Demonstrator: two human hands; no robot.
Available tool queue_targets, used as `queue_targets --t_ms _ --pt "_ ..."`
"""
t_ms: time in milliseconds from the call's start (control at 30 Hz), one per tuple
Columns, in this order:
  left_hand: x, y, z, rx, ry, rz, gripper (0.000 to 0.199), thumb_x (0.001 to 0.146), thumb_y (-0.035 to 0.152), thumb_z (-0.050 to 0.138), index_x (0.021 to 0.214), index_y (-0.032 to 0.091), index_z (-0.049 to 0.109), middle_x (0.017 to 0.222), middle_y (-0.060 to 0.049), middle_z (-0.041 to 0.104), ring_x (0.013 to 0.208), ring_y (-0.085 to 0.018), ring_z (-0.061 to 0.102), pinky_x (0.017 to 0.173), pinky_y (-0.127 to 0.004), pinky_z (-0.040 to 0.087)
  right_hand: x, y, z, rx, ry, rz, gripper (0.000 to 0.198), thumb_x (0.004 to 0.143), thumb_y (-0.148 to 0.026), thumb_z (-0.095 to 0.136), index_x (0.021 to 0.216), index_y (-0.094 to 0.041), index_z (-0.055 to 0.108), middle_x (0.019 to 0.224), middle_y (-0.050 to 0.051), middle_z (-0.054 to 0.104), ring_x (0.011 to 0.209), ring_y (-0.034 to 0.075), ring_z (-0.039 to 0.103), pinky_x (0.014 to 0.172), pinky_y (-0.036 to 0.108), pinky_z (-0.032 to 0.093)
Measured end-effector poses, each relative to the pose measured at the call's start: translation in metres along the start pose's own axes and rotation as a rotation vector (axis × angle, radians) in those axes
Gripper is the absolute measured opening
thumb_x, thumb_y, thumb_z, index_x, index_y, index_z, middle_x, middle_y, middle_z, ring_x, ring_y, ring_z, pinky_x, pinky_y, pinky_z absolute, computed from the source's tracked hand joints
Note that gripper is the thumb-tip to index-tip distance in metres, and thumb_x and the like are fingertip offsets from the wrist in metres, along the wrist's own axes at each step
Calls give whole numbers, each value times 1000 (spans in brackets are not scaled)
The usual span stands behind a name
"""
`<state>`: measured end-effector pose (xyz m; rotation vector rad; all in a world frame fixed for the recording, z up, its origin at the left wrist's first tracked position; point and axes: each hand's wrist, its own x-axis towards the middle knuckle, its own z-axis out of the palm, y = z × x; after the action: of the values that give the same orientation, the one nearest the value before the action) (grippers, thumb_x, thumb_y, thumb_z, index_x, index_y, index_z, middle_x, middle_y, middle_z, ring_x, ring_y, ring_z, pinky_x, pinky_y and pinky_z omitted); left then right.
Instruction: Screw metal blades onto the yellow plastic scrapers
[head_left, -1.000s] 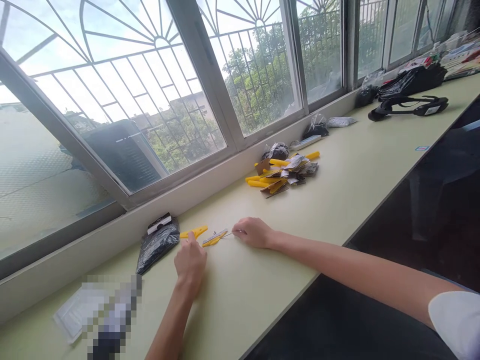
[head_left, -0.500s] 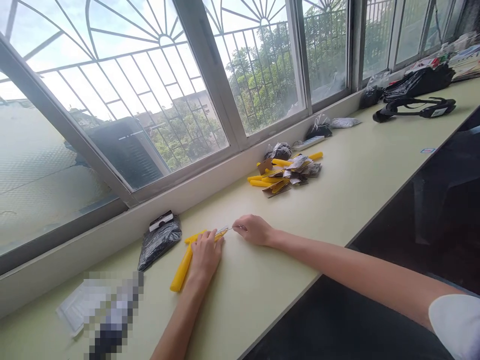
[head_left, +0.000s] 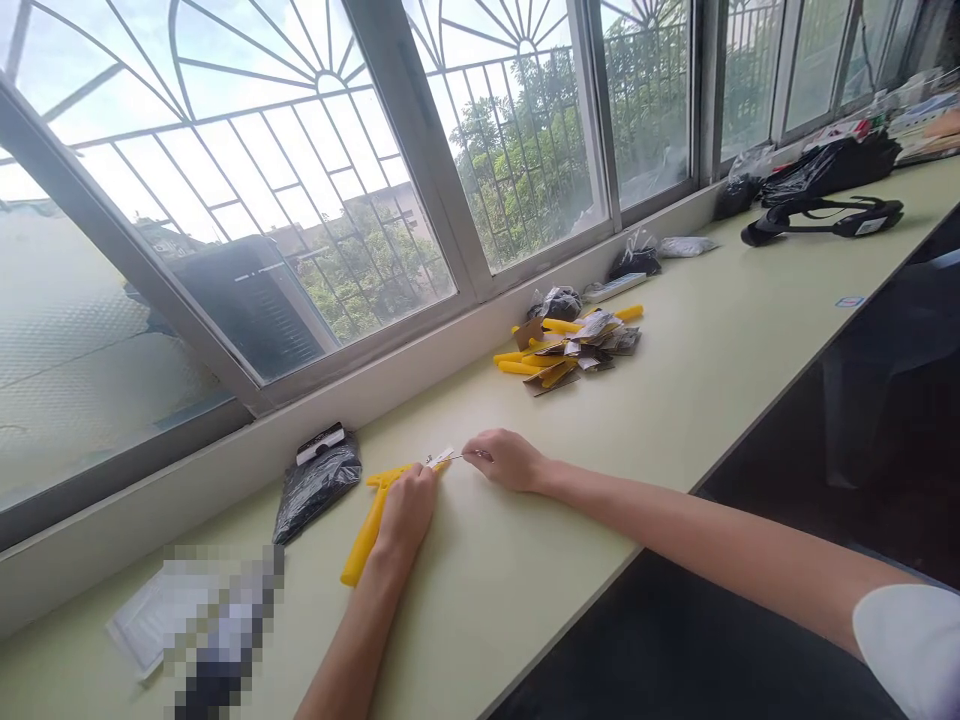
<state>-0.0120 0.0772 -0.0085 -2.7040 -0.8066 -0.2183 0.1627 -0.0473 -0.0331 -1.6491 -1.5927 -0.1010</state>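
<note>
On the pale table, my left hand point(head_left: 411, 497) is closed round a yellow plastic tool point(head_left: 363, 548). The tool's thick round handle points toward the lower left, and its branched upper part shows beside my knuckles. A small white piece point(head_left: 442, 457) sits at the tool's far end, past my fingers. My right hand point(head_left: 504, 458) is pinched on a thin, shiny metal piece point(head_left: 459, 456), which spans the gap to the tool's tip. My fingers hide most of that piece, so I cannot tell its kind or whether it is joined to the tool.
A black plastic packet point(head_left: 322, 485) lies left of the tool, near a clear packet point(head_left: 161, 610). Beyond my hands is a pile of yellow pieces and cardboard point(head_left: 574, 345). A black strapped headset point(head_left: 821, 220) and bags stand farther right. Windows line the back edge.
My left hand has shifted slightly back along the yellow tool, and its fingers have curled in, uncovering the white piece. My right hand stays nearly in place.
</note>
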Motion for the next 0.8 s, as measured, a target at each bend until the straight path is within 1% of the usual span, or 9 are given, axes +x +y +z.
queue_targets --t_ms 67,133,267,333,433,533,667,733,800 --pt "-1 0 2 33 8 1 32 105 18 35 97 15 66 100 -11 68 86 -19 66 74 -28 48 0 1 2 17 21 -18 21 98 -20 57 96 -20 77 84 4 72 73 14 59 67 24 38" --pt "-2 0 3 44 26 27 30 105 17 35 98 15 65 100 -10 67 86 -20 66 72 -28 48 0 2 2 20 25 -31 21 98 -21 56 98 -20 78 87 5 73 75 14 60 68 25 38" --pt "-4 -1 3 78 96 95 28 103 14 36 98 17 64 102 -9 66 95 -21 64 82 -30 48 1 1 2 22 45 -47 21 99 -22 56 100 -20 77 89 5 74 76 14 60 69 25 38" --pt "-4 -2 4 107 129 78 30 104 14 35 97 16 64 101 -10 66 97 -22 62 85 -31 47 1 -1 1 36 81 -33 21 99 -22 56 100 -20 77 88 5 73 73 14 59 68 25 38" --pt "-4 -4 6 126 182 33 32 105 18 34 94 16 64 100 -11 67 96 -24 62 82 -32 46 -1 -3 -3 39 113 -6 19 97 -20 58 94 -20 77 79 3 71 68 13 55 65 24 36" --pt "-5 -4 10 149 244 -51 31 104 20 34 94 16 64 96 -11 67 95 -25 62 80 -33 45 -7 -3 -9 24 69 -19 17 93 -19 60 89 -20 77 74 1 69 65 12 53 64 24 36" --pt "-6 -4 13 142 278 -193 26 103 20 37 102 14 62 93 -11 66 92 -26 63 75 -32 44 -11 3 -11 -1 -68 -26 17 91 -21 63 91 -24 79 80 1 72 73 14 60 68 23 38" --pt "-6 -3 13 107 281 -216 24 103 20 40 107 14 62 95 -12 67 95 -26 63 74 -32 44 -5 7 -6 -30 -114 -5 19 91 -22 61 94 -25 80 86 2 74 80 16 63 71 24 40" --pt "-7 -2 13 71 285 -220 24 102 19 40 111 14 61 98 -12 68 97 -27 64 75 -32 45 5 10 1 -61 -128 28 21 92 -22 59 94 -25 80 90 3 76 84 18 65 73 25 41"
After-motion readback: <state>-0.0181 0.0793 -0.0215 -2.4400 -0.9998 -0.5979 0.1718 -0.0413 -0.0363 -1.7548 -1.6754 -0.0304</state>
